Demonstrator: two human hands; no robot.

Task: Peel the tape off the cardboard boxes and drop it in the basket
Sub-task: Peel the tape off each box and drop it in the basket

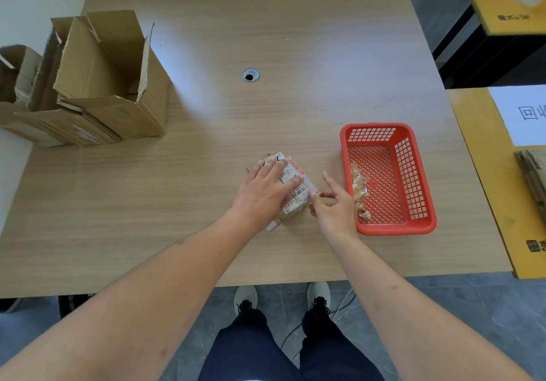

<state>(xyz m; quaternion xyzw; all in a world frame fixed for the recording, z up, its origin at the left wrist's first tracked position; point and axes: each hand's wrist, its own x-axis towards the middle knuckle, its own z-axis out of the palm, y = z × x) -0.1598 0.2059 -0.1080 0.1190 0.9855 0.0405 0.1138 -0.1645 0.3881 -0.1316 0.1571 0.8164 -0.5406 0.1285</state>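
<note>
Head view: a small flat box (pixel 291 187), covered with a white shipping label, lies on the wooden table (pixel 206 173) near the front edge, just left of the red basket (pixel 425 221). The left hand (pixel 263 193) lies flat on top of the box with its fingers straight and slightly spread, pressing it to the table. The right hand (pixel 335 206) is at the box's right edge, between box and basket; its thumb and forefinger meet at the label's corner, apparently pinching a strip of clear tape (pixel 315 193), though the tape itself is too faint to make out surely. The other fingers of that hand are fanned out loosely.

The basket stands apart from the box, and crumpled clear tape scraps (pixel 359 188) lie along its left inner side.

At the far left corner of the table stands a cluster of opened boxes (pixel 97 85), flaps up, well away from the hands. A round cable hole (pixel 250 75) sits in the middle of the tabletop. Below the table edge are 2 shoes (pixel 245 296) on a grey tiled floor.
</note>
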